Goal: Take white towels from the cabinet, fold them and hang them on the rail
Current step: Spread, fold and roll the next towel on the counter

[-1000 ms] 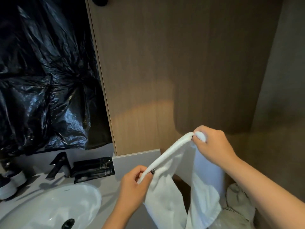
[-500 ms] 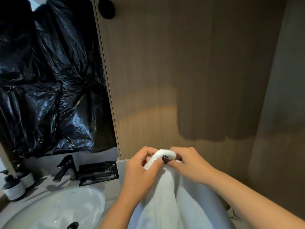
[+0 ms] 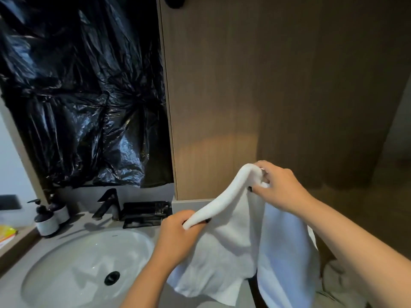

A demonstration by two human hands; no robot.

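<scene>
A white towel (image 3: 235,245) hangs in front of me, its top edge stretched between my hands. My left hand (image 3: 178,236) grips the lower left end of that edge above the counter. My right hand (image 3: 280,187) pinches the higher right end near the wooden wall panel (image 3: 266,96). The cloth drops in two layers below the edge and its bottom runs out of view. More pale towels (image 3: 338,278) lie bunched low at the right, partly hidden by my right forearm. No rail or cabinet shows.
A white oval sink (image 3: 73,270) sits in the grey counter at lower left, with a black tap (image 3: 109,203), a black tray (image 3: 144,213) and two dispenser bottles (image 3: 47,218) behind it. Black plastic sheeting (image 3: 84,90) covers the wall above.
My hands had come together at the towel's top; now they have pulled apart again, the left down and left, the right up and right, stretching the edge.
</scene>
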